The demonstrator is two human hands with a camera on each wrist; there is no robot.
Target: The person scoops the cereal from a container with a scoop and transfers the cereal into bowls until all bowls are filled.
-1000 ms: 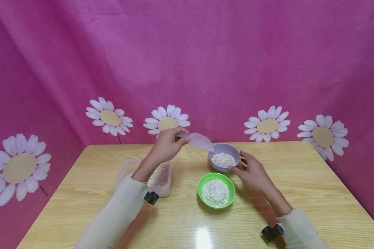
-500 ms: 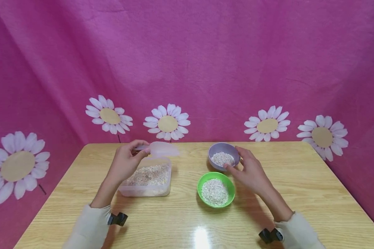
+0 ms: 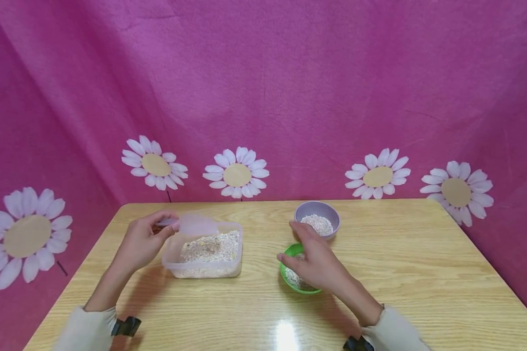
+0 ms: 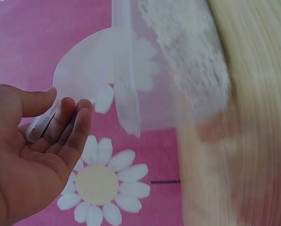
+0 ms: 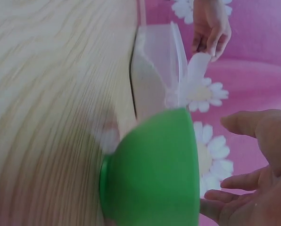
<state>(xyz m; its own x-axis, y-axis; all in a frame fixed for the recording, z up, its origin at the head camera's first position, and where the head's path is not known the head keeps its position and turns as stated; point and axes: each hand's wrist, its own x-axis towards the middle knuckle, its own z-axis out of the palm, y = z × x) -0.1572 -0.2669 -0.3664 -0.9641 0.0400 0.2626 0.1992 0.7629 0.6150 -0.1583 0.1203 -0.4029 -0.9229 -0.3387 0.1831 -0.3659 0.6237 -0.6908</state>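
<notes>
Between thumb and fingers my left hand [image 3: 141,240] pinches the handle of a translucent scoop [image 3: 196,224]; in the left wrist view the scoop's flat blade [image 4: 84,66] appears beside the tub's rim. The blade hovers over the back left of a clear plastic tub [image 3: 202,272] part-filled with pale flakes. My right hand [image 3: 317,261] is above the green bowl [image 3: 283,276], thumb and fingers spread, hiding part of its flakes. In the right wrist view, the fingertips are close to the rim of the green bowl [image 5: 154,174]; whether they touch it I cannot tell.
Behind the green bowl stands a purple bowl [image 3: 335,226] holding some flakes. Everything stands on a light wooden table [image 3: 228,317]. A pink cloth with daisies [image 3: 263,97] hangs along the table's back edge and sides.
My left hand has carried the scoop leftward from the purple bowl to over the tub. My right hand has let go of the purple bowl and come nearer, over the green one.
</notes>
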